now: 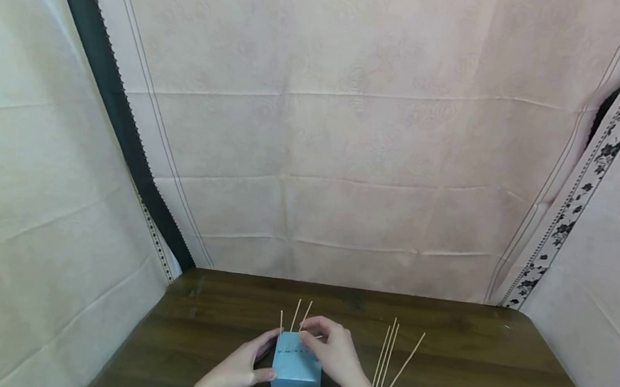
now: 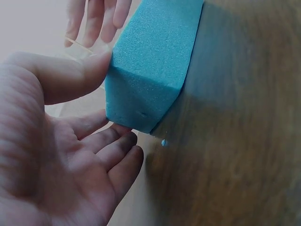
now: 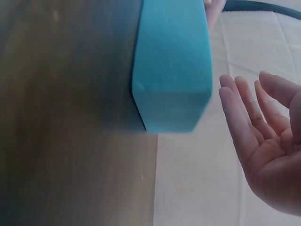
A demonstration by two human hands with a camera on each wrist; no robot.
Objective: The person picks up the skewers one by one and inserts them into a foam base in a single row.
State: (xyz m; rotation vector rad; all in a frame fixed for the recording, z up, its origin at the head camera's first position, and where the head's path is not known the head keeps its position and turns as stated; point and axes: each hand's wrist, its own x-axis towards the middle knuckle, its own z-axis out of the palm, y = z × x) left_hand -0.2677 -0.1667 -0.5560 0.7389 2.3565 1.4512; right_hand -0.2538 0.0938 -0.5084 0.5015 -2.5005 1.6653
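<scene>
A light-blue foam block (image 1: 296, 371) sits on the table, with a row of small dark marks across its top. Thin wooden sticks (image 1: 281, 320) rise from near its far edge, some leaning. My left hand (image 1: 242, 364) holds the block from its left side, thumb on the near corner and fingers at the side; the left wrist view shows the thumb (image 2: 77, 75) against the foam. Over the block's far right corner, my right hand (image 1: 330, 347) pinches a thin stick (image 1: 320, 337) between thumb and forefinger, partly hidden by them. The right wrist view shows its other fingers (image 3: 237, 120) loosely spread beside the block.
Several loose sticks (image 1: 387, 357) lie on the dark wooden table (image 1: 471, 364), right of the right forearm. A tiny blue crumb (image 2: 163, 142) shows near the block in the left wrist view. Pale cloth (image 1: 372, 162) hangs behind the table and on both sides.
</scene>
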